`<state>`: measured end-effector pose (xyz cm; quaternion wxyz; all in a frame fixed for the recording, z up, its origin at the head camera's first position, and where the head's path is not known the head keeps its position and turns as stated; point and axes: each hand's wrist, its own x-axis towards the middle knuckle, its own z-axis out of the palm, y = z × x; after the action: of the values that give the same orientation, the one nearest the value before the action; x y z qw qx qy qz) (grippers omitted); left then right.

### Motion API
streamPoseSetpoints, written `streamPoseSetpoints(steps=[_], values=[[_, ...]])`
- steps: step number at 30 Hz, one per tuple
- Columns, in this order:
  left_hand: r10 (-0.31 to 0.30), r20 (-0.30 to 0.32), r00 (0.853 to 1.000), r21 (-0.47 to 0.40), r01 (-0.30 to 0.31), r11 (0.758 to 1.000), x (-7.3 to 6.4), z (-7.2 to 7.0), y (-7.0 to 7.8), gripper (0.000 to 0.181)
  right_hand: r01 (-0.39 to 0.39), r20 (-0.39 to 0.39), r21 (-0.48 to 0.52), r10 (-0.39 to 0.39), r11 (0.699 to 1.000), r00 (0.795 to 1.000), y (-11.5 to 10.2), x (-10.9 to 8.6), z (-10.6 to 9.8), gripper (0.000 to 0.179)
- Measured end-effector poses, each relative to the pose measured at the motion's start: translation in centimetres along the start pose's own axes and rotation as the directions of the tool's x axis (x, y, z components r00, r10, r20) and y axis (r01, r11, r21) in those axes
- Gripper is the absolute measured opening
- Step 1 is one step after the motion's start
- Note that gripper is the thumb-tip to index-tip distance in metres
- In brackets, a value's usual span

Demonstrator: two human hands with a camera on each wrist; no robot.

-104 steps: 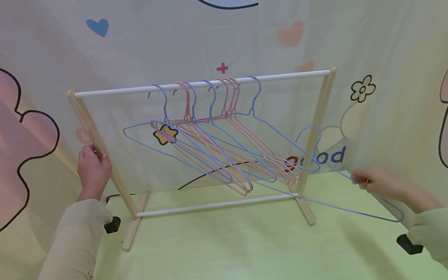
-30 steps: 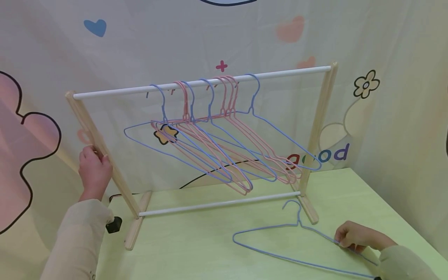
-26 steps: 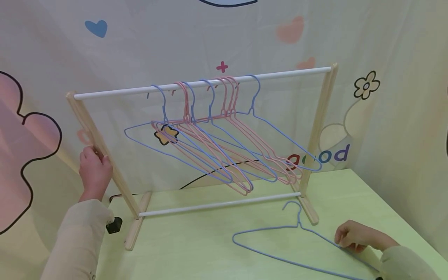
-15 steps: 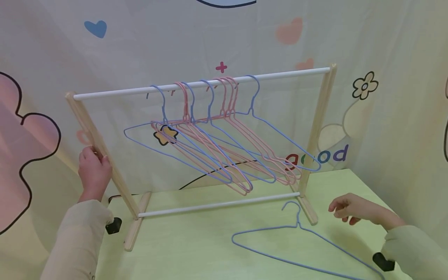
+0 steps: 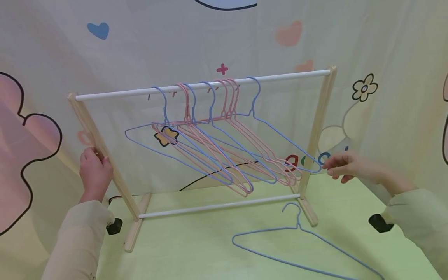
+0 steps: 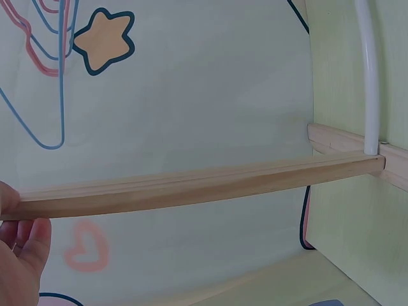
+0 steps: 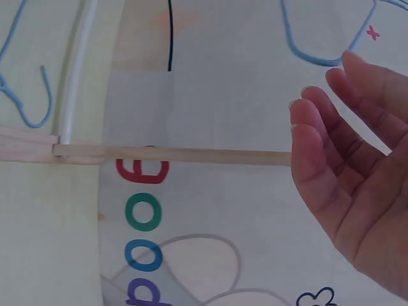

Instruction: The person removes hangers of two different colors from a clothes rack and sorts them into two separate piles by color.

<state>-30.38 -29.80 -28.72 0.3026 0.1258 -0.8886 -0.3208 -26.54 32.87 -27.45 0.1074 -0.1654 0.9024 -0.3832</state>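
Observation:
In the head view my left hand (image 5: 95,171) grips the left wooden post (image 5: 105,155) of a clothes rack. The left wrist view shows its fingers (image 6: 33,245) and thumb around the same post. My right hand (image 5: 353,168), holding nothing, is raised beside the right post (image 5: 319,116). Its fingertips are right at the lower corner of the rightmost blue hanger (image 5: 280,131) on the rack. The right wrist view shows that hand (image 7: 357,159) with loosely bent fingers. Another blue hanger (image 5: 266,229) lies flat on the table in front of the rack.
Several pink hangers (image 5: 257,140) and blue hangers (image 5: 224,130) hang from the white top rail (image 5: 290,76). A white lower bar (image 5: 217,205) joins the wooden feet on the pale green table (image 5: 182,249). A printed curtain (image 5: 140,46) stands behind.
The right hand took a blue hanger down to the table and let go of it, then rose toward the rightmost hanging hanger. The left hand has stayed on the post.

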Motion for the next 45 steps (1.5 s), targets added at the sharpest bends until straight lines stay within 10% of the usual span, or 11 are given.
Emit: streamPoseSetpoints(steps=[15,30,45], values=[[0.025,-0.044,0.999,-0.021,-0.026,0.999,-0.3,0.0,0.1,0.035,0.080,-0.067,-0.141,-0.090,0.987,0.994,-6.9,3.0,-0.9,0.041],[0.037,-0.058,0.998,-0.018,-0.038,0.999,-0.2,0.0,0.1,0.034,0.088,-0.037,-0.153,-0.095,0.984,0.995,-8.2,6.2,0.7,0.025],[0.020,-0.035,0.999,-0.016,-0.021,1.000,-0.1,0.0,0.2,0.035,0.106,-0.143,-0.263,-0.147,0.959,0.979,-9.4,4.9,-0.6,0.021]])
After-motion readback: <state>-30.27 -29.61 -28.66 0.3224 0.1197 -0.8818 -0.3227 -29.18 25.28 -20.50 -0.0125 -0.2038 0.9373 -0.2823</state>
